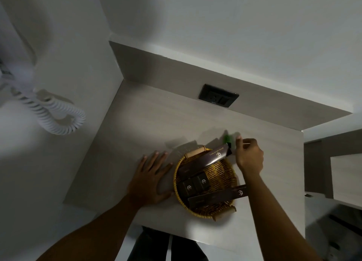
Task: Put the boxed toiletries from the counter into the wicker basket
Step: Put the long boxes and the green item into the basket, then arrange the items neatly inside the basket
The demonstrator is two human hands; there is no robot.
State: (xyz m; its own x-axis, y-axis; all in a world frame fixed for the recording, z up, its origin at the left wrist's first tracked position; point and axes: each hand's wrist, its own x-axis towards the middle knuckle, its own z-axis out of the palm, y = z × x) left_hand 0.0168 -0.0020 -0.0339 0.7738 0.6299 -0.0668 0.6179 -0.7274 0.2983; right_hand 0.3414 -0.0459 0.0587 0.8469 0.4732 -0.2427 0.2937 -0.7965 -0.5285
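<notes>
Upper left of the frame: a coiled cord (58,117) hangs against the wall. Lower centre: the left hand (150,178) lies flat on the counter (137,123), fingers spread, holding nothing, just left of the basket (221,174). The basket contains two small boxes (195,184) and two long boxes (207,158), both overhanging its rim. Right of the basket, the right hand (249,156) is partly curled beside a green bottle (227,138); whether it holds anything cannot be told. A wall socket (218,98) sits above.

Dim picture. Soft shadows fall past the hands (150,174) on the counter (137,127). Edges bend and blur.
</notes>
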